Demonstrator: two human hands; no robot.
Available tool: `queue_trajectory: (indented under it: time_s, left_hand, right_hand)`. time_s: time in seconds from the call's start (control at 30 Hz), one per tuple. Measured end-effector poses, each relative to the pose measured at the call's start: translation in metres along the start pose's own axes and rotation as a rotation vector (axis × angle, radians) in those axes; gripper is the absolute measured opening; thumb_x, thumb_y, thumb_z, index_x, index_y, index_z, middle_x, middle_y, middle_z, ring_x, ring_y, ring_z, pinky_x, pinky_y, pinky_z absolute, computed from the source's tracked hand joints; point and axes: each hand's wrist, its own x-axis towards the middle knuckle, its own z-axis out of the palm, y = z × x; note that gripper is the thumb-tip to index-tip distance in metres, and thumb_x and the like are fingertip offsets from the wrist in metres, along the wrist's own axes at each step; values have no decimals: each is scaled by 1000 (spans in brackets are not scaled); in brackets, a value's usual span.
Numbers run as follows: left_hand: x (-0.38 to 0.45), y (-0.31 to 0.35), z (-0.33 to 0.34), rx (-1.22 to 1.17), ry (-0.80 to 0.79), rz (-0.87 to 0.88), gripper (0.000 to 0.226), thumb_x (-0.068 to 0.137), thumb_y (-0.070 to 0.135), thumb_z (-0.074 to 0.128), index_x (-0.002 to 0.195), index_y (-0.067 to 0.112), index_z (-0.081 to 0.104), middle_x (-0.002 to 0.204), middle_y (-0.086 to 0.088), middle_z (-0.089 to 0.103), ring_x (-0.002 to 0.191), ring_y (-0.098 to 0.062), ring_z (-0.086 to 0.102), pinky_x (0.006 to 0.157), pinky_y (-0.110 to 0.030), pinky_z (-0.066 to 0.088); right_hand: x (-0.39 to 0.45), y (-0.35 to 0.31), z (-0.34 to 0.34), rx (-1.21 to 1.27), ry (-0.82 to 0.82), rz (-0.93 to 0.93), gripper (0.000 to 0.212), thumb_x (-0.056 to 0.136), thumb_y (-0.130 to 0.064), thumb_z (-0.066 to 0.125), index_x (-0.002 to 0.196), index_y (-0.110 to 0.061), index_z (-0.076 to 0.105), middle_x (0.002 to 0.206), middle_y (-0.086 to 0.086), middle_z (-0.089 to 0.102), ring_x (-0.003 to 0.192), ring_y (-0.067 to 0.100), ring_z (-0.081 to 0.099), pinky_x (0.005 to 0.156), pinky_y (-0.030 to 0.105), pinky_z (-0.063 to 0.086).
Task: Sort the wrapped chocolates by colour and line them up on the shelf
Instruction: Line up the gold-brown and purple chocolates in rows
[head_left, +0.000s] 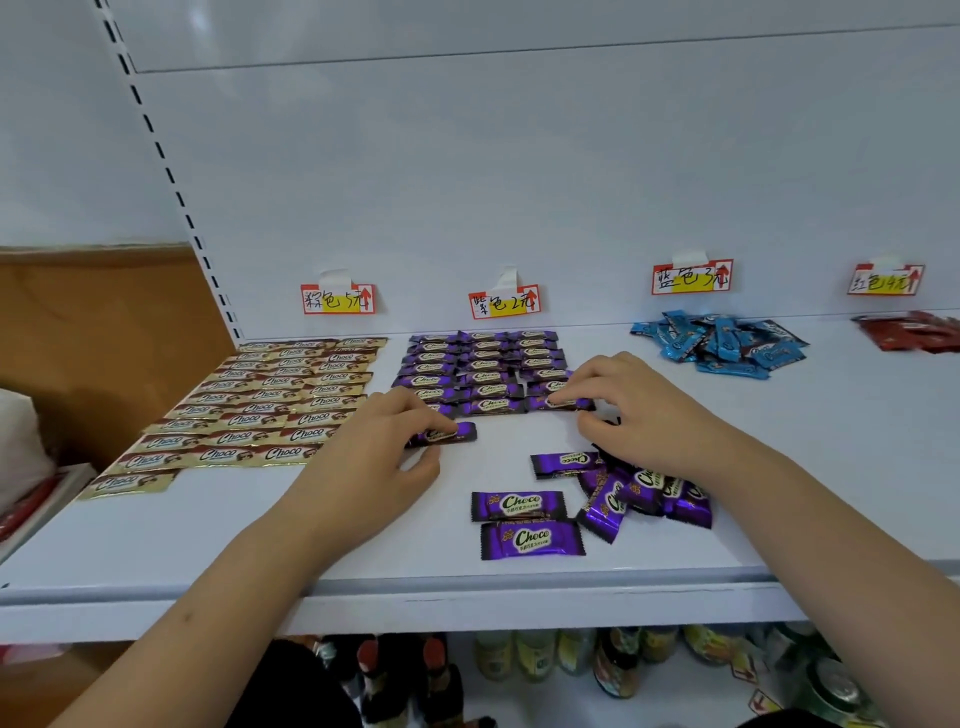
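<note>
Nearest, under the shelf's front lip (467, 597), bottles and jars (530, 660) stand on a lower level. Both forearms reach over that lip from the near edge, palms down.

The left hand (384, 441) has its fingers curled, and its grip pinches one purple chocolate (447, 433) by the near-left end, the wrapper lying flat on the shelf just near of the purple rows. The right hand (628, 405) arches over the surface; its fingertips press down on another purple piece (558, 402) at the right end of the nearest purple row (whether the thumb also closes on it I cannot tell).

Beneath the right wrist lies a loose heap of purple chocolates (639, 493), with two more (524, 525) lying side by side just left of it.

Farther back, the sorted purple rows (483, 369) run in three columns toward the back panel. To their left the gold chocolates (270, 405) lie in neat rows. Far right sits an unsorted pile of blue ones (722, 343), and red ones (914, 330) at the frame's edge.

Handwritten price tags (504, 301) are taped to the white back panel, one above each colour group.
</note>
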Motion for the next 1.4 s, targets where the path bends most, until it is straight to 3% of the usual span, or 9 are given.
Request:
queue_trajectory:
  time_s: [0.37, 0.53, 0.7, 0.9, 1.03, 1.2, 1.4]
  left_hand:
    - [-8, -8, -16, 176, -39, 15, 41, 95, 19, 51, 134, 31, 57, 123, 12, 51, 114, -9, 45, 98, -28, 40]
    - [4, -7, -9, 163, 12, 36, 42, 93, 17, 52, 135, 25, 56, 126, 10, 52, 112, -10, 47, 95, -30, 44]
    - [37, 11, 8, 116, -40, 107, 44, 99, 22, 40, 143, 24, 48, 142, 11, 46, 126, -8, 42, 104, -24, 34]
    - [64, 17, 27, 147, -118, 136, 45, 101, 26, 35, 143, 20, 49, 146, 8, 45, 131, -10, 40, 112, -29, 31]
    - [68, 13, 32, 143, -125, 126, 44, 102, 27, 36, 144, 19, 48, 148, 6, 43, 134, -11, 38, 113, -30, 30]
    - [69, 10, 34, 86, -149, 81, 45, 103, 27, 34, 146, 18, 45, 152, 5, 40, 137, -10, 35, 115, -27, 26]
    - [69, 8, 35, 83, -144, 87, 45, 104, 29, 33, 147, 20, 44, 150, 7, 40, 136, -9, 35, 113, -26, 26]
  right_hand:
    - [-2, -1, -1, 26, -33, -1, 36, 95, -23, 53, 128, -36, 60, 121, -19, 48, 117, 4, 42, 97, 22, 32]
    - [-1, -4, 0, -1, 57, 0, 41, 101, -36, 45, 141, -30, 50, 144, -13, 43, 131, 5, 36, 110, 23, 28]
    - [0, -7, -1, 55, -74, 77, 46, 104, -42, 32, 142, -24, 48, 148, -10, 45, 129, -2, 36, 101, 11, 21]
    - [1, -3, 3, 103, -89, 106, 56, 98, -56, 28, 144, -29, 46, 150, -12, 42, 134, 1, 37, 107, 17, 25]
    - [5, -2, 2, 87, -94, 95, 75, 89, -68, 17, 150, -30, 37, 158, -14, 28, 143, 0, 25, 119, 29, 20]
    - [7, -1, 4, 118, -140, 138, 59, 100, -57, 19, 148, -30, 38, 155, -12, 35, 141, 2, 29, 110, 18, 18]
    - [5, 2, 3, 155, -112, 156, 60, 97, -59, 19, 145, -31, 43, 151, -12, 40, 135, 2, 36, 105, 18, 22]
